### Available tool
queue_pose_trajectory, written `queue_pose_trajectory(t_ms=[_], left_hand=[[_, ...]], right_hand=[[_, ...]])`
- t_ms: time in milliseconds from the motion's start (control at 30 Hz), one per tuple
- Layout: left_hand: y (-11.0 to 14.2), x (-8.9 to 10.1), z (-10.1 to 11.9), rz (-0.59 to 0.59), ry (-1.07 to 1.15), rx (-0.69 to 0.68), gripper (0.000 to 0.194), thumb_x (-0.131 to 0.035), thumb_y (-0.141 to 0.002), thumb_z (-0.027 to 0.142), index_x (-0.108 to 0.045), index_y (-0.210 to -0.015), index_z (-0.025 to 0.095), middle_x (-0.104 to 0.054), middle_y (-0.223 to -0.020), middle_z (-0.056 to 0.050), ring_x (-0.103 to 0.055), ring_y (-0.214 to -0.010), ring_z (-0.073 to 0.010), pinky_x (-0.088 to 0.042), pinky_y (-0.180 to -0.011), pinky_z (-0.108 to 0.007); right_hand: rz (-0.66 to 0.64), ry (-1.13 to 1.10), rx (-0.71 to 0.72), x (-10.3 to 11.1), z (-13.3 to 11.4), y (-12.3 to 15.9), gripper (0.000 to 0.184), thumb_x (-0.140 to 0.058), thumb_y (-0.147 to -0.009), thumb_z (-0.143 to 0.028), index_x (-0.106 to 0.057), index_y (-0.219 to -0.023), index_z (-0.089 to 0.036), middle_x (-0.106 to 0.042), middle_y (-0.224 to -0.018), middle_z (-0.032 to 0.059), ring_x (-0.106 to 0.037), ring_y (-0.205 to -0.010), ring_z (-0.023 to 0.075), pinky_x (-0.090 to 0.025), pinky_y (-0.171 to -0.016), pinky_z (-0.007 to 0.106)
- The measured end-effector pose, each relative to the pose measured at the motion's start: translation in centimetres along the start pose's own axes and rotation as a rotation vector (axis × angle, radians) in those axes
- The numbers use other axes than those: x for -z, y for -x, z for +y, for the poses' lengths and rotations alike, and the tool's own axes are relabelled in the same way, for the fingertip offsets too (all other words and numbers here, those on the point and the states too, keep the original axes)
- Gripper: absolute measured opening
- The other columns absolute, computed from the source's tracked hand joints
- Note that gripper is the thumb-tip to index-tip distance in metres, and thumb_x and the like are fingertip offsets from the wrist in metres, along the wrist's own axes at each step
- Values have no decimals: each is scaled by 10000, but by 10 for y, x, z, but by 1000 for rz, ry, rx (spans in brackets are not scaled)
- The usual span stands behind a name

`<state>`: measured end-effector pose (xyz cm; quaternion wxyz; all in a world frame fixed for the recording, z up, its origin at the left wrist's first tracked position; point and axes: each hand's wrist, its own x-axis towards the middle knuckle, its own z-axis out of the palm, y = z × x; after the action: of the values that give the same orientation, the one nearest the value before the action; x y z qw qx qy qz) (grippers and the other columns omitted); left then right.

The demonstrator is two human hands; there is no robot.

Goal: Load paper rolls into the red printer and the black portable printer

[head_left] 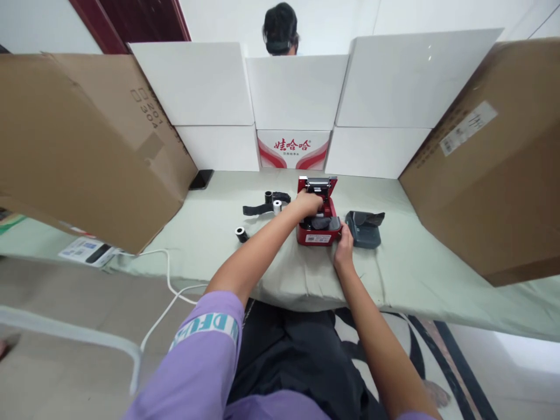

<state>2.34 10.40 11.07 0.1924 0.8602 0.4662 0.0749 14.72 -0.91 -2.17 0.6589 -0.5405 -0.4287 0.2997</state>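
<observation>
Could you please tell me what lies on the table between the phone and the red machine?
The head view shows small rolls and dark strips.

A: Where does the left forearm (pixel 261 248) point?

B: Forward and to the right; the right forearm (pixel 377 328) slants forward and inward.

A: And the left hand (pixel 308 204)?

B: Farther out, its back turned upward, fingers bent down — tips hidden. The right hand (pixel 344 244) is nearer the body, fingers pointing forward — its grip unclear.
</observation>
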Motion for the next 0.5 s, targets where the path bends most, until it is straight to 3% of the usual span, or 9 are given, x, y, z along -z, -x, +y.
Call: queue_pose_trajectory(t_ms=[133,233,300,400,500], left_hand=[[17,5,-1,72,129,-39,194,-773,-572,-2,-745,-583,189,-757,-779,-107,-680,-1046,-350,-404,-1038,-406],[59,22,-18,227,257,-115,313,-792,-679,111,-827,-972,215,-777,-931,-76,-697,-989,-287,-454,-966,-352],[94,32,-38,388,396,-117,482,-749,-759,154,-754,-1233,240,-769,-1044,-50,-701,-938,-218,-479,-921,-296],[136,41,-77,563,435,55,473,-703,-800,178,-717,-1269,239,-745,-1157,-43,-706,-903,-175,-496,-859,-254],[154,41,-111,580,215,349,370,-773,-780,303,-746,-1143,237,-768,-1052,-43,-705,-884,-199,-484,-780,-264]], right_hand=[[-1,-30,-26,0,3,-1,608,-370,-934,-632,-641,-1233,-178,-680,-1293,118,-614,-1224,244,-457,-1089,445],[-3,-36,-39,-1,2,-1,604,-372,-945,-622,-644,-1236,-168,-692,-1256,118,-645,-1175,239,-481,-1054,420],[-7,-34,-39,-1,1,0,606,-371,-950,-624,-647,-1238,-168,-698,-1238,113,-651,-1162,237,-487,-1043,416],[6,-3,1,-2,-2,0,590,-378,-955,-617,-667,-1204,-167,-700,-1224,108,-634,-1177,237,-467,-1067,418],[37,28,51,-3,-7,0,581,-399,-955,-616,-690,-1151,-152,-709,-1170,113,-630,-1140,243,-453,-1069,429]])
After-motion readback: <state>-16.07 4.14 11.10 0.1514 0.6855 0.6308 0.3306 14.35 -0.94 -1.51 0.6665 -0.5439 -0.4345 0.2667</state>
